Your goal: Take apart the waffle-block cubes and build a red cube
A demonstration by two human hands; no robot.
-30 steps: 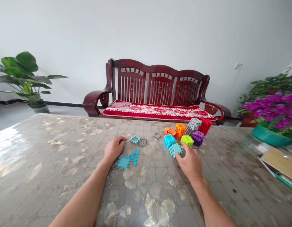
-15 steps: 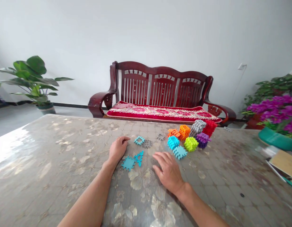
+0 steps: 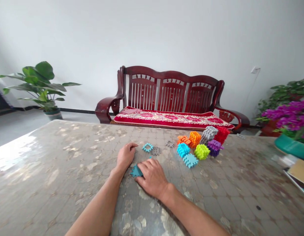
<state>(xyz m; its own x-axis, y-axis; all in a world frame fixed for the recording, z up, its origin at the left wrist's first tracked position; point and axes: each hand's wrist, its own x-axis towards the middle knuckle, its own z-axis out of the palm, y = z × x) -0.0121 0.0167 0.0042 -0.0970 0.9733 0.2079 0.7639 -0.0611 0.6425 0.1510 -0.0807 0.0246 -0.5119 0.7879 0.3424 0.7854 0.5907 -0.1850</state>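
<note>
My left hand (image 3: pixel 126 156) rests on the table, its fingers loosely bent and apart from any piece. Under the fingertips and thumb of my right hand (image 3: pixel 153 177) is a teal square tile (image 3: pixel 135 171) with toothed edges, gripped at its right side. My right hand hides most of the blue triangular piece beside that tile; only a small tip shows above the fingers. Beyond my hands lie a blue square frame (image 3: pixel 147 147), a grey lattice tile (image 3: pixel 156 151) touching or close to it, and a small grey frame (image 3: pixel 169 143).
Right of my hands stands a cluster of toothed blocks, among them a blue cube (image 3: pixel 183 150), a lime ball-like block (image 3: pixel 201 151) and a red block (image 3: pixel 222 135). A teal flowerpot (image 3: pixel 291 146) is at the table's right edge. A wooden bench (image 3: pixel 171 91) stands behind.
My right hand has moved left and down onto the teal square tile and the blue triangle, covering them partly. My left hand stays in place. The view has shifted slightly.
</note>
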